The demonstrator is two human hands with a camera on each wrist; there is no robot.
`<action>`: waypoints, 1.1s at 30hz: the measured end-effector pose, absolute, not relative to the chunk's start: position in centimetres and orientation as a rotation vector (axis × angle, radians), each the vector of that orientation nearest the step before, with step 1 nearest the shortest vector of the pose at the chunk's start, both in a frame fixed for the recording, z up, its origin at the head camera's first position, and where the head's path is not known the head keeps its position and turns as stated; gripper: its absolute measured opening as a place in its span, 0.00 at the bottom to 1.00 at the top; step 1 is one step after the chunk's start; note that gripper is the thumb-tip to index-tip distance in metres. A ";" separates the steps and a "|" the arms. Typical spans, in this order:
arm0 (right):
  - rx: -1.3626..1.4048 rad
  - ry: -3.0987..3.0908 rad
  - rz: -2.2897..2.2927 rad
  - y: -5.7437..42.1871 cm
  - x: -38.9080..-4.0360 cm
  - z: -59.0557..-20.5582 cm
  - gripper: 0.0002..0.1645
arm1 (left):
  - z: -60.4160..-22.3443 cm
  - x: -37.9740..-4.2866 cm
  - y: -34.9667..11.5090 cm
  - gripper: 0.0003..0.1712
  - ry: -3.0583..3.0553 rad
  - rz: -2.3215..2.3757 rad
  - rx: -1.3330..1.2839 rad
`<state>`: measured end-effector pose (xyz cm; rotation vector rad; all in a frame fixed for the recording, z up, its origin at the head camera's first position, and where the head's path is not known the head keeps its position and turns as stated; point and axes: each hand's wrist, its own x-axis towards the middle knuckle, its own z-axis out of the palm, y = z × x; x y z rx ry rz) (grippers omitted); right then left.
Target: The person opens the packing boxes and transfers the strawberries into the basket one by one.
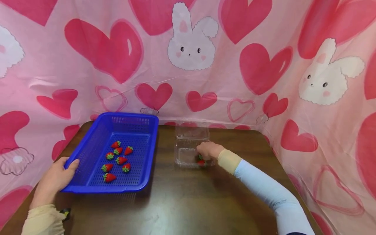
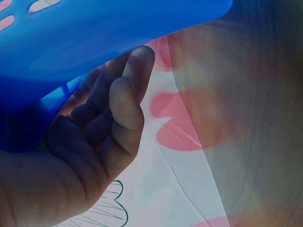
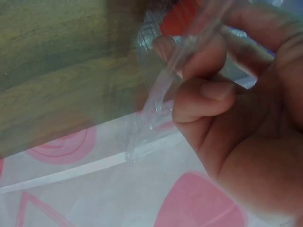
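Note:
My left hand [image 1: 57, 178] grips the near-left rim of a blue plastic basket [image 1: 155, 143]; in the left wrist view its curled fingers [image 2: 127, 106] show below the basket's side. Several strawberries [image 1: 120, 160] with green leafy tops lie on the perforated basket floor. To the right, a clear plastic box [image 1: 178, 153] stands with its lid [image 1: 192, 132] tipped back. My right hand [image 1: 209, 150] reaches over the box's right side, fingers curled at a strawberry [image 1: 201, 162] inside. The right wrist view shows that red fruit [image 3: 179, 19] beside the fingertips, partly hidden by the clear plastic.
The brown wooden table [image 1: 176, 202] runs under both containers and on toward the front. Behind and at the sides hangs a pink cloth [image 1: 188, 81] with hearts and rabbits, close to the table's back edge.

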<state>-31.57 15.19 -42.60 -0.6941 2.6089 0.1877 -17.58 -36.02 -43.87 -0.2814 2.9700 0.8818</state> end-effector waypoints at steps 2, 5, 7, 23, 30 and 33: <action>-0.747 2.630 0.226 15.3 -31.5 -42.9 0.12 | -43.9 -17.6 -35.9 0.37 2.963 0.885 -0.281; -0.837 2.663 0.271 15.2 -31.9 -42.9 0.08 | -43.8 -17.6 -35.9 0.37 2.967 0.875 -0.303; -0.871 2.685 0.285 15.2 -32.2 -42.9 0.07 | -43.7 -17.6 -35.9 0.37 2.969 0.863 -0.314; -1.234 2.893 -0.007 13.0 -34.0 -39.3 0.07 | -43.8 -17.8 -35.8 0.37 3.021 0.808 -0.316; -1.375 2.926 -0.124 9.8 -33.7 -38.1 0.15 | -43.9 -17.8 -35.8 0.36 3.031 0.850 -0.293; -1.416 2.909 -0.161 8.2 -33.4 -37.5 0.18 | -43.9 -17.7 -35.8 0.36 3.021 0.865 -0.296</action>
